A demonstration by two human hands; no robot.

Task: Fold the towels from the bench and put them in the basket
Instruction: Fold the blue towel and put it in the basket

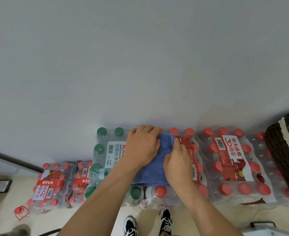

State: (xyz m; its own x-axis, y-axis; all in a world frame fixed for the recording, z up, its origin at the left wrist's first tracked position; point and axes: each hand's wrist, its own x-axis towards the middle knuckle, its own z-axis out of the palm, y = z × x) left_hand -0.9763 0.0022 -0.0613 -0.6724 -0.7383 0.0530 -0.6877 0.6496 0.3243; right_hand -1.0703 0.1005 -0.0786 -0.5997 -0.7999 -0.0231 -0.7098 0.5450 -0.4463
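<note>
A blue terry towel (pixel 151 174) lies atop the shrink-wrapped bottle packs (pixel 229 160). The left hand (pixel 142 147) presses palm-down on it, and the right hand (pixel 177 167) seemingly pinches its edge. A dark woven lace-trimmed basket (pixel 280 150) sits at the packs' right end.

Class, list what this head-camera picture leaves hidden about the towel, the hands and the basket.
Dark brown woven basket, head view: cut off by the right edge; its inside is mostly out of frame.
Blue terry towel, head view: largely covered by the left hand and right hand; fold count unclear.
Both hands' hold, head view: fingertips hidden, curled under the hands themselves.
</note>
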